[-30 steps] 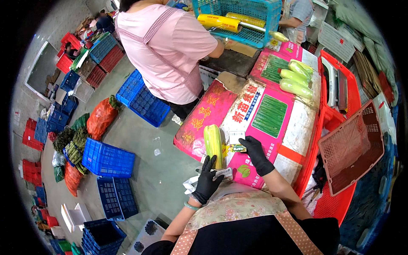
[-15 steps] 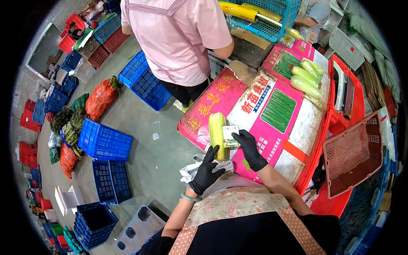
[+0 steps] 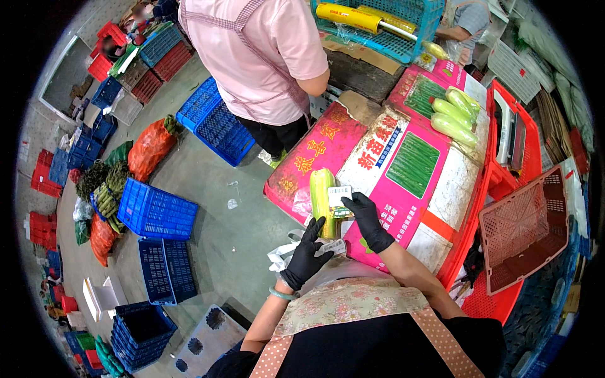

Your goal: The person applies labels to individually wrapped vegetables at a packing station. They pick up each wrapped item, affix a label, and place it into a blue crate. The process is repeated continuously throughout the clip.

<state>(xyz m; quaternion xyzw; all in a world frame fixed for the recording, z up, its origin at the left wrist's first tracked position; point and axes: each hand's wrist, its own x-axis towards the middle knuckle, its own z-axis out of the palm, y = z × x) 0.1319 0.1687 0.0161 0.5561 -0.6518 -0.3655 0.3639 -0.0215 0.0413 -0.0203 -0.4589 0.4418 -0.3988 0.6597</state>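
Observation:
A pale green squash [image 3: 322,189], wrapped in clear film, lies lengthwise on the pink and white cartons in front of me. My right hand [image 3: 370,225], in a black glove, pinches the edge of a white and green label [image 3: 340,196] against the squash's right side. My left hand [image 3: 305,253], also gloved in black, rests its fingertips against the near end of the squash. Under its thumb is a strip of barcode labels [image 3: 334,248], with white backing paper [image 3: 282,257] trailing behind the hand. The palm's grip on the strip is partly hidden.
More wrapped squashes [image 3: 454,129] lie on the pink carton [image 3: 398,214] farther right. A red crate [image 3: 515,142] and a brown basket [image 3: 524,230] border the right side. A person in pink [image 3: 258,63] stands ahead, near blue crates [image 3: 217,120].
The label now lies slightly farther left and closer against the squash, with my right hand following it. My left hand is nearly still. The person in pink has shifted left.

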